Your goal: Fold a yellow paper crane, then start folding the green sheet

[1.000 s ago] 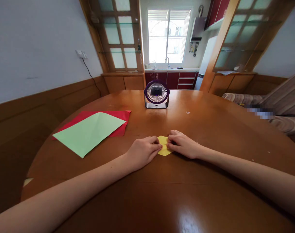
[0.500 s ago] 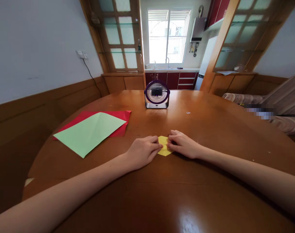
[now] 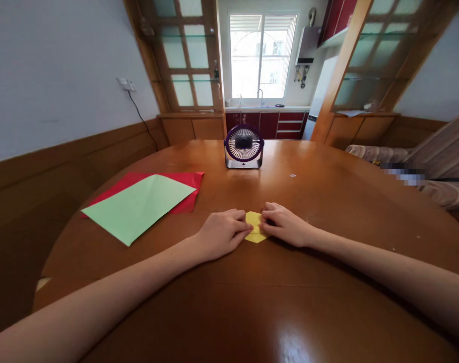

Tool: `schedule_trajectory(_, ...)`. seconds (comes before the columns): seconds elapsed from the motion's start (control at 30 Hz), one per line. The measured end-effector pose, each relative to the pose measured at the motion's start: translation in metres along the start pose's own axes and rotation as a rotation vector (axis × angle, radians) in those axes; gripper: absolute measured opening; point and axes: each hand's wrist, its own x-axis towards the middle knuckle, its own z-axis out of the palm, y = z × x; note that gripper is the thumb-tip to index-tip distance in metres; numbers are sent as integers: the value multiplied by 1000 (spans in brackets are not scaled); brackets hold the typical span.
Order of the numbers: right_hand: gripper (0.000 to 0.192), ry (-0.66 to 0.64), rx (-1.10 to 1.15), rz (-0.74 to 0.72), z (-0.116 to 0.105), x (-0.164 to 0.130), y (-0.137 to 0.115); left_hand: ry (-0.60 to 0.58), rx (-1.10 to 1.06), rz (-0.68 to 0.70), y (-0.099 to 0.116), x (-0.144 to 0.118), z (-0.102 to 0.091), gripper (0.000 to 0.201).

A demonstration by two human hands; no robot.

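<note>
A small piece of folded yellow paper point(image 3: 255, 236) lies on the wooden table between my two hands, with creases across its face. My left hand point(image 3: 225, 233) is closed on its left edge, fingers bent and thumb pressing near the middle fold. From the other side my right hand point(image 3: 284, 224) pinches the right edge, its fingers curled. Both sets of fingertips cover parts of the paper, so its side corners are hidden.
To the left, a light green sheet point(image 3: 142, 212) overlaps a red sheet point(image 3: 187, 201). A small purple fan point(image 3: 244, 145) stands beyond my hands on the round table point(image 3: 229, 322). A tiny white scrap point(image 3: 292, 175) lies to the fan's right.
Hardly anything differs. My left hand's knuckles have shifted very slightly; both hands stay on the yellow paper.
</note>
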Motion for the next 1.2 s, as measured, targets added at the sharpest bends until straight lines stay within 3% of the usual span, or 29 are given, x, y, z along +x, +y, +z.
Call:
schedule_trajectory(0.4,20,24,-13,-23,2,-3,0,57,-33,7,-3,-3,6,26)
schedule_trajectory(0.6,20,46,-10,-31,5,-5,2,44,-11,62,0,-8,5,32)
schedule_trajectory(1.2,22,54,-48,-13,6,-2,2,42,81,55,3,-6,6,32)
